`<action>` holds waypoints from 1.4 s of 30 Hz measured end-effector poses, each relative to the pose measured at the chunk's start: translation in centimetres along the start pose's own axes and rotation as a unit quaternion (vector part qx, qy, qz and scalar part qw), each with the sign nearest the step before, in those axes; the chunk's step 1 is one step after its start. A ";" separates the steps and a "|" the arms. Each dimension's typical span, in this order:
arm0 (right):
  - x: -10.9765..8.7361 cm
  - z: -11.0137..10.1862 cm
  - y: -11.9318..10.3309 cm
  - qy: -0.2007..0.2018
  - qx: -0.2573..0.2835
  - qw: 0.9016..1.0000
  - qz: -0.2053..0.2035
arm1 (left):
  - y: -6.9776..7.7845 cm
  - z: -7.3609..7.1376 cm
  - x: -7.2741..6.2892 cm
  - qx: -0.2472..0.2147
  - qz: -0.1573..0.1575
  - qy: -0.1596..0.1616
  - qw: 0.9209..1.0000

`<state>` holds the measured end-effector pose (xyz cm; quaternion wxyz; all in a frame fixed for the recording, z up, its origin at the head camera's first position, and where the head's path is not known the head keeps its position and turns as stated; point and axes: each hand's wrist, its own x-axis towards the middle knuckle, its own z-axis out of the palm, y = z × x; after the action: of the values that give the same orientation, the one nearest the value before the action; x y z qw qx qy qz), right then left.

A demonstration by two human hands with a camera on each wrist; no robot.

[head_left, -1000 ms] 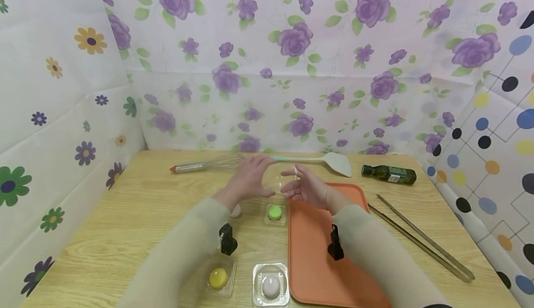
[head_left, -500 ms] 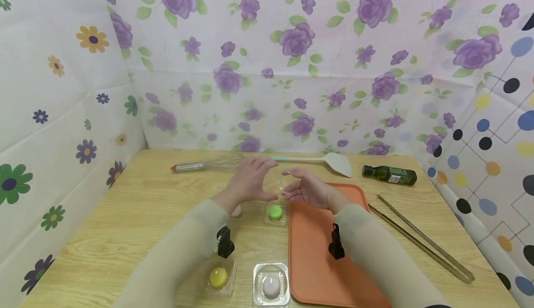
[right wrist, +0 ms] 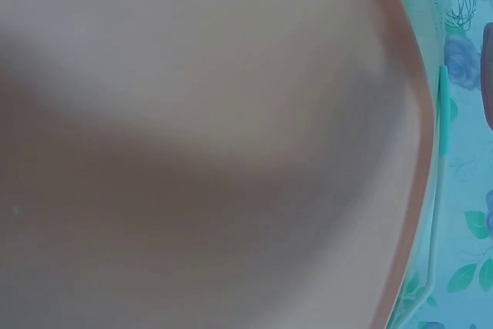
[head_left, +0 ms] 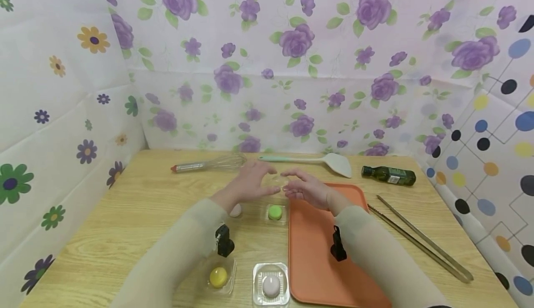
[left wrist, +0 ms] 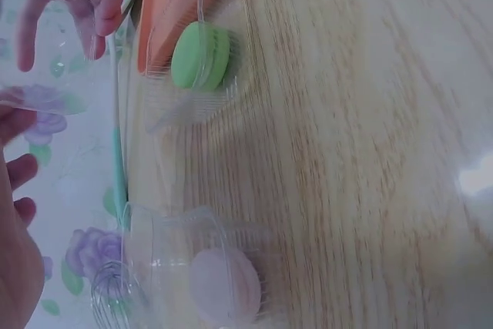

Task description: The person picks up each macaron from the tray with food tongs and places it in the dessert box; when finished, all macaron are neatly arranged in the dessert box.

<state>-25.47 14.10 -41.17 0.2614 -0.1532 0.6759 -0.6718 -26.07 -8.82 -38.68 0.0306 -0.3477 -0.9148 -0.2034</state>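
Note:
Both hands are raised over the middle of the table around a thin clear plastic container (left wrist: 58,98); its full outline is hard to make out. My left hand (head_left: 250,181) holds it from the left, thumb and fingers curved. From the right, my right hand (head_left: 309,189) grips it with bent fingers. Below them a green macaron (head_left: 275,212) sits in a clear box beside the tray. A pale pink macaron (left wrist: 223,287) in another box lies below my left wrist. Nearer the front are boxed yellow (head_left: 218,278) and pale lilac (head_left: 271,286) macarons.
An orange tray (head_left: 325,257) lies under my right arm. At the back are a whisk (head_left: 208,164) and a spatula (head_left: 338,163). A dark green bottle (head_left: 389,175) and metal tongs (head_left: 421,238) lie to the right.
My hands have come slightly closer together and turned a little, fingers flatter over the clear container. More of the spatula's handle shows behind my left hand. The macarons have stayed put.

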 end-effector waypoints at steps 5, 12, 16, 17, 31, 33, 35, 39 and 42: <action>-0.5 -0.2 0.1 -0.023 -0.034 0.999 -0.032 | -0.1 0.0 0.0 -0.067 -0.019 -0.046 0.996; -0.7 -0.3 0.1 -0.026 -0.091 0.995 -0.038 | -0.3 0.0 -0.3 -0.161 -0.090 -0.120 0.976; -1.0 0.0 -0.3 -0.022 -0.128 0.991 -0.043 | -0.6 0.2 -0.2 -0.173 -0.076 -0.125 0.974; -1.0 0.0 -0.4 -0.019 -0.135 0.990 -0.043 | -0.7 0.2 -0.2 -0.174 -0.073 -0.129 0.974; -1.2 0.1 0.0 -0.027 -0.219 0.974 -0.061 | -0.6 0.5 -0.4 -0.138 -0.053 -0.125 0.981; -1.4 0.3 0.2 -0.026 -0.244 0.967 -0.064 | -0.6 0.6 -0.5 -0.124 -0.050 -0.121 0.984; -1.6 0.4 0.3 -0.018 -0.276 0.960 -0.055 | -0.6 0.8 -0.6 -0.105 -0.048 -0.119 0.986; -2.0 0.7 0.6 0.006 -0.341 0.940 -0.034 | -0.8 1.2 -0.8 -0.065 -0.040 -0.121 0.990; -2.0 0.7 1.1 0.007 -0.378 0.925 -0.033 | -0.8 1.4 -1.0 -0.045 -0.037 -0.131 0.990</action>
<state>-23.22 14.67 -41.94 0.1569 -0.2580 0.8762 -0.3756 -25.68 -9.41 -40.46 -0.1128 -0.3381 -0.9132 -0.1978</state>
